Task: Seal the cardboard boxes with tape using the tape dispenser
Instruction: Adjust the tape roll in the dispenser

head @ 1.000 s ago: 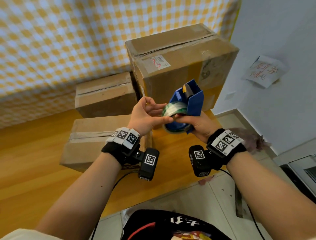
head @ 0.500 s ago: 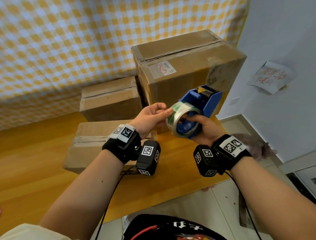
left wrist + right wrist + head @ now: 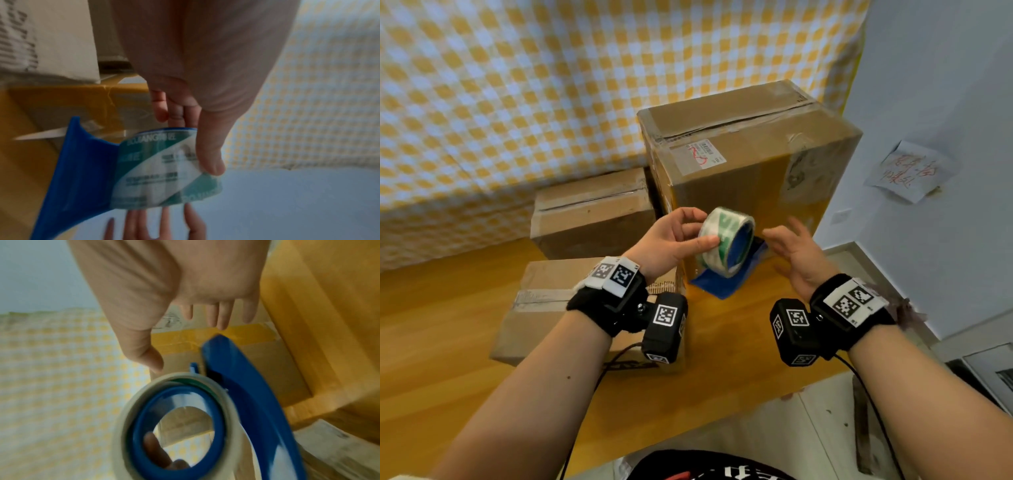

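My left hand [image 3: 703, 229] pinches the green-and-white tape roll [image 3: 726, 240] between thumb and fingers, in front of the large box [image 3: 750, 154]. The roll sits on the blue hub of the tape dispenser [image 3: 722, 282], whose body hangs down toward the wooden table [image 3: 448, 342]; I cannot tell whether it touches. My right hand [image 3: 782, 233] hovers just right of the roll with fingers spread, holding nothing. In the left wrist view my thumb [image 3: 209, 151] lies across the roll [image 3: 164, 170]. The right wrist view shows the roll [image 3: 127, 426] and dispenser [image 3: 252, 399] below straight fingers [image 3: 222, 316].
A small box [image 3: 592, 212] stands behind my left hand and a flat box [image 3: 541, 305] with a taped seam lies under my left wrist. A yellow checked cloth [image 3: 551, 85] hangs behind. A wall [image 3: 945, 102] with a paper note [image 3: 907, 174] is at the right; the table edge is near me.
My right hand has let go of the dispenser and opened. The dispenser body has swung down from upright, and my left hand alone now holds it by the roll.
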